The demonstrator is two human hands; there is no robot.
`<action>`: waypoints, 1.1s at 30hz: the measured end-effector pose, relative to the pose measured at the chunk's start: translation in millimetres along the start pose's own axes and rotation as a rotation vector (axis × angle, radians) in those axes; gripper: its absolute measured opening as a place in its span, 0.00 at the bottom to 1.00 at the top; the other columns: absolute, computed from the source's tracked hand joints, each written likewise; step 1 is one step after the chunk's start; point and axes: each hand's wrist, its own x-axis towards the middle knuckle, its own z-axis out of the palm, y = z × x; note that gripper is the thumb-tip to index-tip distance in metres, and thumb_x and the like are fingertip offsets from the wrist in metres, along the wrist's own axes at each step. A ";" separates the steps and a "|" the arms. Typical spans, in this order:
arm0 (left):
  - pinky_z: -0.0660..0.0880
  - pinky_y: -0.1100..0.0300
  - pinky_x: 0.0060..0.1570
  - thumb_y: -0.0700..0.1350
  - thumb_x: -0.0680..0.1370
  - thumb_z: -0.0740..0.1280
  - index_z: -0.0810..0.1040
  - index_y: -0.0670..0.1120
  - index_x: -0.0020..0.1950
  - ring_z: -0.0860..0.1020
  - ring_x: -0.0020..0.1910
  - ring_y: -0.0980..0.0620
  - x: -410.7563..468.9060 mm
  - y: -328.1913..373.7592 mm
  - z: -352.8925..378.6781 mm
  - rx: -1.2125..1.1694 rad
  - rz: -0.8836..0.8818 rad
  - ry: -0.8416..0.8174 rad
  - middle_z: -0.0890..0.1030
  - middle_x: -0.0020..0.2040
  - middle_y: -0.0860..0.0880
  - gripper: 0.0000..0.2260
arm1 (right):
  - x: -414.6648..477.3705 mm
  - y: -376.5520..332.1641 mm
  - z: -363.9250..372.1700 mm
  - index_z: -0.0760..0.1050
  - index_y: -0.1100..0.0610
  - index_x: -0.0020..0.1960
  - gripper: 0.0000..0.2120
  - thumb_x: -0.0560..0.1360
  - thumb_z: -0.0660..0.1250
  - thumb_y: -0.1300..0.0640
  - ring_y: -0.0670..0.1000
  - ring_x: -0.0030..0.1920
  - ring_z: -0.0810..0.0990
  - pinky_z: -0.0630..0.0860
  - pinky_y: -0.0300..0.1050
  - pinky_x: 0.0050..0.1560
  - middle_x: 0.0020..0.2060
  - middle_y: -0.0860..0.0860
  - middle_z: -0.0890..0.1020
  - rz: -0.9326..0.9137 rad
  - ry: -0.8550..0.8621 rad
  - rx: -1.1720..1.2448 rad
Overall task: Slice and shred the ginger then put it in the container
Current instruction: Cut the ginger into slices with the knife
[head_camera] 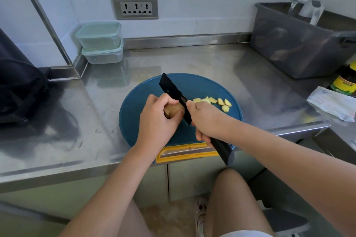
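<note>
Ginger (174, 111): unpeeled brown piece, pinned on blue round board (138, 107), near board centre. Left hand (158, 119) curled over it, fingers closed around the top and near side; only a patch of skin visible between thumb and fingers.

Right hand (206, 121) wrapped tight around black knife (176, 95) at the handle, forefinger stretched up along the blade's side. Blade black, edge down, running from near right to far left, tip pointing away. Blade pressed right against the ginger's right end, beside left fingertips. Depth of cut: cannot tell, contact hidden by hand and blade.

Slices (215, 102): handful of pale yellow cut pieces, lying flat in a loose row on board, just right of blade, partly behind right hand. Separate from the main piece.

Board flat on steel counter (77, 121), yellow handle (185, 153) overhanging near edge.

Containers (101, 42): two clear tubs with pale green lids, stacked, lids on, far left corner of counter against wall. Well apart from board.

Socket strip (134, 7) on wall above, yellow label over it. Grey bin (300, 48) at far right of counter. Bottle (344, 82) and folded cloth (331, 104) at right edge.
</note>
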 end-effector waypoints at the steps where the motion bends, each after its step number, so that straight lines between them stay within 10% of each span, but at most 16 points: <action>1: 0.67 0.75 0.37 0.49 0.71 0.73 0.78 0.50 0.48 0.73 0.40 0.59 0.5 -0.1 0.3 0.001 -0.002 0.000 0.72 0.44 0.51 0.09 | 2.3 -2.9 -1.6 0.67 0.60 0.47 0.18 0.83 0.44 0.50 0.51 0.25 0.70 0.70 0.40 0.27 0.29 0.55 0.72 0.009 -0.007 0.000; 17: 0.69 0.72 0.38 0.50 0.70 0.73 0.78 0.52 0.48 0.74 0.41 0.60 -4.8 -0.4 -2.4 -0.061 -0.040 0.002 0.72 0.43 0.54 0.10 | 11.0 16.5 -9.5 0.70 0.64 0.40 0.31 0.81 0.42 0.40 0.51 0.17 0.70 0.70 0.39 0.25 0.19 0.53 0.73 0.236 -0.291 0.065; 24: 0.67 0.75 0.38 0.50 0.70 0.74 0.78 0.52 0.47 0.73 0.38 0.60 -2.9 -2.0 -0.7 -0.041 -0.014 0.012 0.71 0.42 0.53 0.09 | 11.2 -1.3 4.5 0.65 0.60 0.48 0.19 0.83 0.42 0.49 0.53 0.25 0.70 0.70 0.43 0.29 0.29 0.56 0.71 0.042 -0.033 -0.029; 33: 0.69 0.75 0.41 0.50 0.70 0.74 0.76 0.53 0.49 0.74 0.43 0.61 -4.9 -3.3 -2.1 -0.091 -0.059 0.006 0.71 0.44 0.54 0.11 | 29.4 -24.9 3.8 0.71 0.71 0.54 0.29 0.83 0.43 0.48 0.53 0.16 0.69 0.73 0.43 0.29 0.24 0.58 0.74 0.193 -0.063 -0.042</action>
